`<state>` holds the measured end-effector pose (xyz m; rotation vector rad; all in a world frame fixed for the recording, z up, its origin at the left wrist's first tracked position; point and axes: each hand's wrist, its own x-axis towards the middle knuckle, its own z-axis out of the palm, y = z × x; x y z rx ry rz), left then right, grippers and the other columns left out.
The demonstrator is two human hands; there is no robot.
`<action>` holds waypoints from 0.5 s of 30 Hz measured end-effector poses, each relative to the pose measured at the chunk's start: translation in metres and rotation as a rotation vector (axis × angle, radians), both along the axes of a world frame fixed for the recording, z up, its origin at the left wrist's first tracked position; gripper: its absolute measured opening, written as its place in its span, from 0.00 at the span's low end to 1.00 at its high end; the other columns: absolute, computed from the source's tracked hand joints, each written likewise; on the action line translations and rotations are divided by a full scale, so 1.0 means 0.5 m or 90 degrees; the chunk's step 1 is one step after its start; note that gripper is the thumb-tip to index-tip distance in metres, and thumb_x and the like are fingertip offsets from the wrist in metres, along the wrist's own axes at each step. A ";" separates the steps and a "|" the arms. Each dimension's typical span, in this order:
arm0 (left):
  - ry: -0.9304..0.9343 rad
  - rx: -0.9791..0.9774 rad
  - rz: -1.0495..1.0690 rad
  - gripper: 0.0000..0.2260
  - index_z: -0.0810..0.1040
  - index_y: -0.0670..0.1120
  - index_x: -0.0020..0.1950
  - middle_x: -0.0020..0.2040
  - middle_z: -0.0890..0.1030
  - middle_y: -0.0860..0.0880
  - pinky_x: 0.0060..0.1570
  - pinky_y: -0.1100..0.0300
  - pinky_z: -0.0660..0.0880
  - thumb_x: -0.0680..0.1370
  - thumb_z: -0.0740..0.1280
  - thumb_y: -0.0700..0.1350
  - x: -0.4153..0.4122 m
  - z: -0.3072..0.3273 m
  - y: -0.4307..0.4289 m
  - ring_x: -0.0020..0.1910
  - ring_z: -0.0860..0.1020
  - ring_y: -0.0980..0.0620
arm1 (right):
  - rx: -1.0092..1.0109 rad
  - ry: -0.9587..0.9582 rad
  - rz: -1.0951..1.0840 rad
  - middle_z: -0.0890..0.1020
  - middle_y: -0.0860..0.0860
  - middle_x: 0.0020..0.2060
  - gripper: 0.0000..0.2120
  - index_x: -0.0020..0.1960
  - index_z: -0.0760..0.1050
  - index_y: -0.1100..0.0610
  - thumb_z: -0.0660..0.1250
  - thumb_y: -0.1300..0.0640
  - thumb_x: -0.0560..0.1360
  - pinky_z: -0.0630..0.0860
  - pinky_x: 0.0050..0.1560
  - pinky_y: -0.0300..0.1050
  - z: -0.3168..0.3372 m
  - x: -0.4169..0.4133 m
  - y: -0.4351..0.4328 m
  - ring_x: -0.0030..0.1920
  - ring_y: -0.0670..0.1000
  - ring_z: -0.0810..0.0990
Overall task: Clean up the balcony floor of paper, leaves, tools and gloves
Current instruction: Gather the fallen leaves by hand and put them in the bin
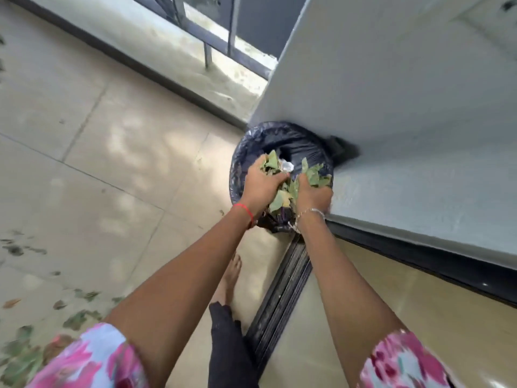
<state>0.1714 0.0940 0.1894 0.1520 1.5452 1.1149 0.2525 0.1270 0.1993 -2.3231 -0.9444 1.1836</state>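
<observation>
My left hand (258,186) and my right hand (313,193) press together around a bunch of green leaves (282,198), held right over the mouth of a bin lined with a dark bag (257,141). Leaves stick out above both hands. A bit of crumpled white paper (286,165) shows inside the bin between my hands. More loose leaves (25,357) lie scattered on the tiled floor at the lower left.
The bin stands in the corner against a white wall (391,107). A dark sliding-door track (282,298) runs along the floor beneath my right arm. The metal railing (212,32) and a raised ledge border the balcony at the top. My bare foot (230,278) stands near the track.
</observation>
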 end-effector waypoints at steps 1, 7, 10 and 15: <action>-0.014 -0.007 -0.013 0.17 0.75 0.48 0.56 0.51 0.78 0.46 0.55 0.51 0.76 0.69 0.74 0.44 0.008 -0.020 0.011 0.48 0.77 0.48 | -0.011 -0.014 0.022 0.80 0.58 0.54 0.19 0.57 0.74 0.64 0.69 0.54 0.72 0.74 0.50 0.44 -0.019 0.006 0.013 0.50 0.56 0.79; -0.040 -0.130 -0.166 0.32 0.48 0.62 0.75 0.77 0.35 0.47 0.71 0.37 0.39 0.75 0.58 0.65 0.010 -0.055 0.022 0.75 0.34 0.45 | -0.181 0.084 0.176 0.69 0.55 0.68 0.30 0.71 0.63 0.59 0.65 0.47 0.74 0.67 0.66 0.52 -0.066 0.039 0.048 0.64 0.55 0.70; -0.010 -0.097 -0.216 0.29 0.57 0.51 0.76 0.78 0.52 0.45 0.74 0.47 0.49 0.78 0.61 0.57 -0.005 -0.046 0.009 0.76 0.51 0.47 | -0.166 0.047 0.243 0.77 0.59 0.56 0.20 0.61 0.72 0.67 0.63 0.54 0.76 0.71 0.56 0.48 -0.046 0.033 0.049 0.50 0.53 0.72; 0.140 -0.066 -0.176 0.08 0.79 0.37 0.54 0.44 0.80 0.41 0.40 0.62 0.73 0.76 0.64 0.34 -0.079 0.037 -0.028 0.40 0.75 0.49 | -0.120 -0.025 0.379 0.76 0.57 0.38 0.04 0.39 0.76 0.61 0.65 0.62 0.72 0.66 0.39 0.41 0.024 -0.046 0.004 0.41 0.54 0.72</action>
